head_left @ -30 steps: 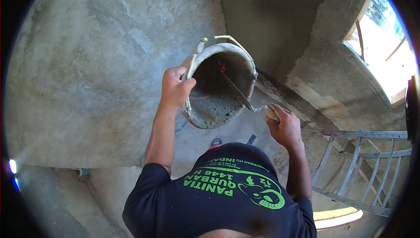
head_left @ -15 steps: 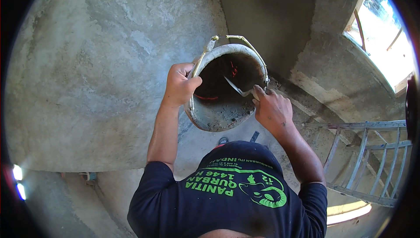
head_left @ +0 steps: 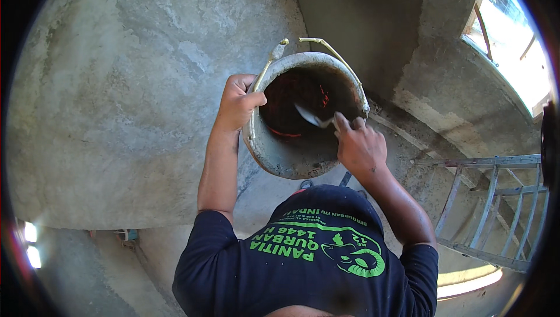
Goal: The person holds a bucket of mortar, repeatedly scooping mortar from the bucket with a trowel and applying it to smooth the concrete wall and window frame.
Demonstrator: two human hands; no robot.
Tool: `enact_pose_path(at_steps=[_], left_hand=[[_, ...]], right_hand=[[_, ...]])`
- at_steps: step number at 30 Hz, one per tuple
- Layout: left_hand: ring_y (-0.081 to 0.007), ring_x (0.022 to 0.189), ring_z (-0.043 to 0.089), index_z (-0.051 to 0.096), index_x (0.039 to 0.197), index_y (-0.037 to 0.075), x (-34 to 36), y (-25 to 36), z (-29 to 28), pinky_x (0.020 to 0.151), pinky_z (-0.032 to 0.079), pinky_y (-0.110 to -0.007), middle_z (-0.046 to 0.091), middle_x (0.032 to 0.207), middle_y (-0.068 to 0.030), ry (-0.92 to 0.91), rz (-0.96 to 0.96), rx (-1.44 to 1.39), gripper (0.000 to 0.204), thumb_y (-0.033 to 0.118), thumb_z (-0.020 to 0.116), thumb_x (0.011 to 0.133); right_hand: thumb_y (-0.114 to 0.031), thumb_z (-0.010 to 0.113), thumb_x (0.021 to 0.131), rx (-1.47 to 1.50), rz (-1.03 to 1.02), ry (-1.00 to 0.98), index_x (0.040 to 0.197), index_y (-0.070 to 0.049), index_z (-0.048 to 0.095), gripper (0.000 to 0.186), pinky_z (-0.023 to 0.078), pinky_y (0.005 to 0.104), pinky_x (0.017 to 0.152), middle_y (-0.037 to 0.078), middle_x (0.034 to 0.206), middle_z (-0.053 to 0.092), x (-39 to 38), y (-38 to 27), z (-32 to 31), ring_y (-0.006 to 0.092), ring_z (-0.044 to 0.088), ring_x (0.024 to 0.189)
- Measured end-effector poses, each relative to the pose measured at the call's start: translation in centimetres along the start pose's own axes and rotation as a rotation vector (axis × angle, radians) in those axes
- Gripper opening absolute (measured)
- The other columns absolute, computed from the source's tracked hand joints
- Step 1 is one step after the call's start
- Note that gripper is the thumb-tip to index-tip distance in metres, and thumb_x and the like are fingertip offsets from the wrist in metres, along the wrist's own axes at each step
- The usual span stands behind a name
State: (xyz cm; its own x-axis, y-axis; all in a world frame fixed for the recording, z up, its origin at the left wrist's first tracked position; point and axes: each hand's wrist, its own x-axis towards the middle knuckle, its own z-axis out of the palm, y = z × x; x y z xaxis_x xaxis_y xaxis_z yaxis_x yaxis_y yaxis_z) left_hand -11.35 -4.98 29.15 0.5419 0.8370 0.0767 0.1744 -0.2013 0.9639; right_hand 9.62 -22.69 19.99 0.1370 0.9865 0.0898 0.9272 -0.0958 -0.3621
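Note:
A round bucket (head_left: pixel 291 165), its rim crusted with grey residue, is held up in front of me and tilted so that I look into its dark inside. My left hand (head_left: pixel 240 102) grips the rim at the left, with the thumb over the edge. In my right hand (head_left: pixel 361 146) is a trowel (head_left: pixel 312 117), its handle closed in the fingers and its metal blade reaching into the bucket. Above the far rim stands the bucket's handle (head_left: pixel 335 54), which looks broken into two pieces. Reddish marks show inside; the bottom is too dark to make out.
A rough grey cement wall (head_left: pixel 134 101) fills the left side. At the right a metal ladder-like frame (head_left: pixel 487 206) stands near a bright window opening (head_left: pixel 513 43). A ledge with debris (head_left: pixel 420 148) runs along the wall's base at the right.
The trowel blade has turned and shifted slightly inside the bucket, with my right hand a little lower and to the left. The bucket has tilted slightly, its right rim moving rightward.

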Motion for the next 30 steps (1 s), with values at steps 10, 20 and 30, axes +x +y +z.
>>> enact_pose_path(at_steps=[10, 20, 30], left_hand=[[-0.0043, 0.057, 0.044, 0.062, 0.067, -0.001, 0.7, -0.5, -0.3, 0.050, 0.034, -0.026, 0.055, 0.065, 0.0054, -0.052, -0.004, 0.079, 0.003, -0.001, 0.059, 0.067], [-0.0043, 0.057, 0.047, 0.065, 0.069, -0.002, 0.9, 0.3, 0.1, 0.051, 0.037, -0.025, 0.058, 0.067, 0.0046, -0.100, -0.025, 0.052, 0.007, -0.002, 0.058, 0.068], [-0.0034, 0.055, 0.038, 0.056, 0.062, 0.001, 1.2, -0.7, 1.4, 0.047, 0.029, -0.027, 0.046, 0.060, 0.0075, -0.106, 0.037, 0.212, 0.008, 0.000, 0.056, 0.069]], right_hand=[[-0.014, 0.055, 0.088, -0.176, -0.206, -0.053, 0.128, -0.012, 0.060, 0.040, 0.054, 0.0384, 0.068, 0.012, 0.094, 0.062, -0.9, -0.8, 0.1, 0.0280, 0.068, 0.083], [-0.017, 0.057, 0.089, -0.276, -0.345, 0.008, 0.113, -0.010, 0.068, 0.027, 0.052, 0.0351, 0.063, 0.010, 0.090, 0.063, -0.5, -0.2, 0.3, 0.0241, 0.068, 0.078], [-0.014, 0.064, 0.086, -0.363, -0.155, -0.209, 0.085, -0.011, 0.078, 0.015, 0.057, 0.0334, 0.070, 0.008, 0.091, 0.076, 2.9, -0.7, -6.3, 0.0204, 0.074, 0.088]])
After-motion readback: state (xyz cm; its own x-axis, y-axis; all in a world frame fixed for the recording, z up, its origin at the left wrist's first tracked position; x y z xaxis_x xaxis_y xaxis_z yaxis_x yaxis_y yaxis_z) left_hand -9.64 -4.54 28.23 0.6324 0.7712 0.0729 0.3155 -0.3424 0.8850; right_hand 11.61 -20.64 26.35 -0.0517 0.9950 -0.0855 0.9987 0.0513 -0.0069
